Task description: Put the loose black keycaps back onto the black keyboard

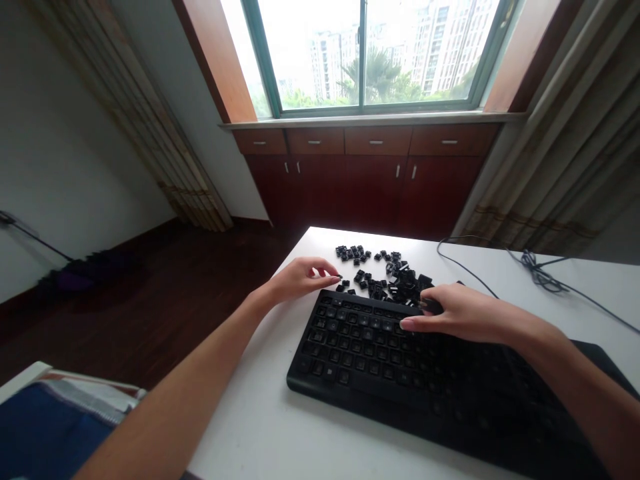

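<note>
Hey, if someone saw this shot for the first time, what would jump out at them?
A black keyboard fills the lower middle of the white desk, with a heap of loose black keycaps just beyond its top edge. The left hand pinches a small dark piece at the heap's edge, while the right hand lies over the keyboard's top edge. Ahead, a bright window shows tower blocks above dark red cabinets.
</note>
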### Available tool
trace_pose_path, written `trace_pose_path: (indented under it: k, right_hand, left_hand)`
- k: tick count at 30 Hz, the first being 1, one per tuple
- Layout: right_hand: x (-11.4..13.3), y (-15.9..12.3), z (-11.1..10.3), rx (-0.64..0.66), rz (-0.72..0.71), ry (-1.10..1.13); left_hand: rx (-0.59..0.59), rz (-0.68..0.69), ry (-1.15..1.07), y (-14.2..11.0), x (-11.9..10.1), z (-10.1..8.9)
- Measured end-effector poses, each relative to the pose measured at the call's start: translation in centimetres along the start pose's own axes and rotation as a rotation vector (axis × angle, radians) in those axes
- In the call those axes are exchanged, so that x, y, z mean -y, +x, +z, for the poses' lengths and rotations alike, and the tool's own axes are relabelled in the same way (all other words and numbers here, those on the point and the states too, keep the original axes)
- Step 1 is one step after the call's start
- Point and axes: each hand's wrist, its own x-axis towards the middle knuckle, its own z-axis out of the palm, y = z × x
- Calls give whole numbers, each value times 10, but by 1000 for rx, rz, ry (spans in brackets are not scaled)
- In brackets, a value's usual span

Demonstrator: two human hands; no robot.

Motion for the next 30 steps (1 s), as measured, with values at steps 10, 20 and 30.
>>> trace_pose_path:
  k: [10, 20, 30]
  right_hand:
    - [1, 0, 0, -1, 0, 10]
    - [1, 1, 0, -10, -3, -8]
    - [3, 1, 0, -12, 2, -14]
  left_hand:
    - [-126, 115, 45, 0, 0, 3]
    - [-103, 116, 70, 1, 4, 5]
    - [-176, 17, 66, 2, 12, 11]
